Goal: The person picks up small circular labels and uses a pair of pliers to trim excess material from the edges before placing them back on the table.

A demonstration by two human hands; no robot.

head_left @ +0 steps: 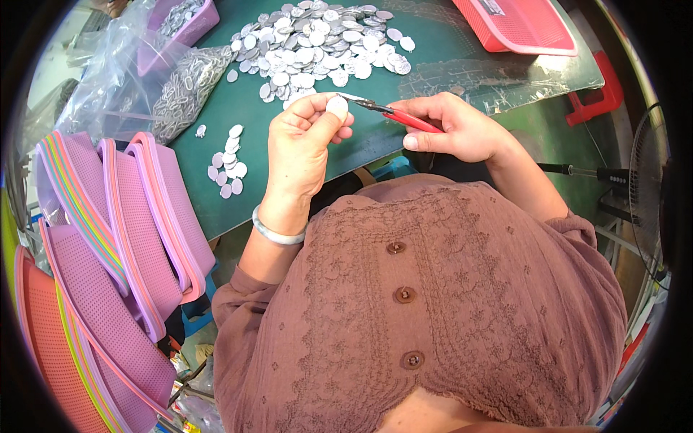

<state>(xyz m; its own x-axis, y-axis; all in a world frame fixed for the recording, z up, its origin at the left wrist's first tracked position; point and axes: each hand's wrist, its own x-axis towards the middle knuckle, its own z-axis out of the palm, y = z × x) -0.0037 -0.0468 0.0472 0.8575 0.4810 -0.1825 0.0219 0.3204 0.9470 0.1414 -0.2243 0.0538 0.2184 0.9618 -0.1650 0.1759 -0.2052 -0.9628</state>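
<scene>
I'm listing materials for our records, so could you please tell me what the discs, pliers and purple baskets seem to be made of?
Discs: probably metal, given their silvery-grey colour, though coated plastic is possible.
Pliers: likely steel at the dark, narrow head; smooth red handles suggest a plastic or rubber covering.
Purple baskets: apparently moulded plastic, judging by the evenly perforated walls and smooth rims.

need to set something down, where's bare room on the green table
Bare table: between the big disc pile and pink basket, and between the small disc group and left hand. Crowded: upper left, with the purple basket and link bag.
</scene>
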